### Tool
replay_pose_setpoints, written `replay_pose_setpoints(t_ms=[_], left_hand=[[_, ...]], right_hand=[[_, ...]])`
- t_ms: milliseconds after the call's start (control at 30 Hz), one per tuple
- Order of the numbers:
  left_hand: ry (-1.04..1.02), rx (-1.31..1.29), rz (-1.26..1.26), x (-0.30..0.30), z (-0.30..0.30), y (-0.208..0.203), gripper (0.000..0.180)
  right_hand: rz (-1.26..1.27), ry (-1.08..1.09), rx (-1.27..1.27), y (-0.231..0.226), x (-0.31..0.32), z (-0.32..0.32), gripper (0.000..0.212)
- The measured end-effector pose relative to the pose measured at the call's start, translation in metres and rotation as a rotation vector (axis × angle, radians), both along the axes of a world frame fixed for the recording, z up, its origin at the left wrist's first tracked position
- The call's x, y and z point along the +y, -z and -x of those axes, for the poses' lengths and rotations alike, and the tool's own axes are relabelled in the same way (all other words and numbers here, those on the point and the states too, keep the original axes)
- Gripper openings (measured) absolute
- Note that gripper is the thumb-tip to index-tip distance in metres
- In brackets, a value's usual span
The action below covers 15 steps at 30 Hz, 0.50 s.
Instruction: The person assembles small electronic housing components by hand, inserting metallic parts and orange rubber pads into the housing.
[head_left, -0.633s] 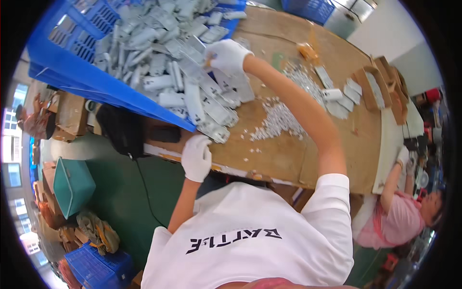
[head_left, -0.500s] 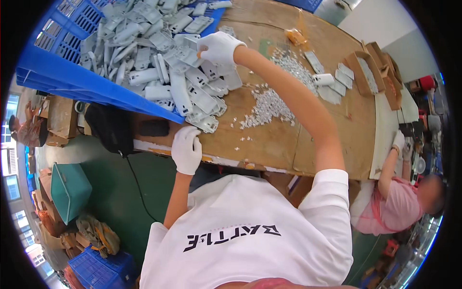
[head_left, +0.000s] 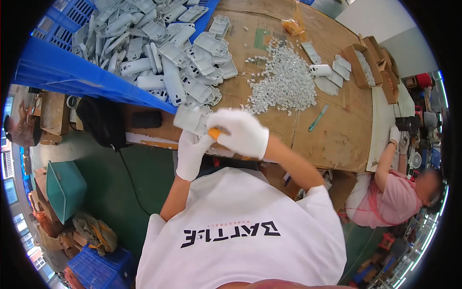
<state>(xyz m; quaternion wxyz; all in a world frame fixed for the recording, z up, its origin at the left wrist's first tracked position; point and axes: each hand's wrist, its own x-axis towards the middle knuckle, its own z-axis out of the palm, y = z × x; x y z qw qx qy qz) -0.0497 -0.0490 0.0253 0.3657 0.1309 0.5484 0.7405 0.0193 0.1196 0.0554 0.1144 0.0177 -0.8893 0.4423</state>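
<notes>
In front of my chest, a light grey plastic housing (head_left: pixel 188 120) sits between my two gloved hands. My left hand (head_left: pixel 189 155) grips its lower edge from below, thumb toward the right. My right hand (head_left: pixel 243 134), slightly blurred, closes on the housing's right side with curled fingers. A small orange piece (head_left: pixel 214 133) shows at its fingertips; I cannot tell whether it is worn or held. Just beyond, a heap of similar housings (head_left: pixel 174 83) spills out of a tipped blue crate (head_left: pixel 91 79) onto the table.
Many small clear plastic bits (head_left: pixel 284 82) lie piled on the cardboard-covered table (head_left: pixel 344 123). A green pen (head_left: pixel 318 118), several loose housings (head_left: pixel 335 77) and a cardboard box (head_left: pixel 358 65) are to the right. A black bag (head_left: pixel 103 123) hangs at the left. A co-worker (head_left: pixel 390 197) sits at the right.
My right hand has come back from the heap toward my body and met my left hand, where a housing is now held. The green pen, earlier behind my arm, now shows.
</notes>
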Motion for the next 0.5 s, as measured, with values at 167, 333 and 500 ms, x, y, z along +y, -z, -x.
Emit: replay_pose_setpoints(t_ms=[167, 333, 500], left_hand=[[0.001, 0.268, 0.292, -0.004, -0.005, 0.013, 0.029], [0.006, 0.114, 0.304, 0.001, 0.004, 0.032, 0.019], [0.072, 0.278, 0.507, -0.015, 0.004, 0.047, 0.022]], right_hand=[[0.337, 0.120, -0.167, 0.018, -0.017, -0.038, 0.019], [0.254, 0.032, -0.160, 0.028, -0.011, -0.046, 0.014], [-0.386, 0.355, 0.033, 0.062, 0.033, -0.033, 0.021]])
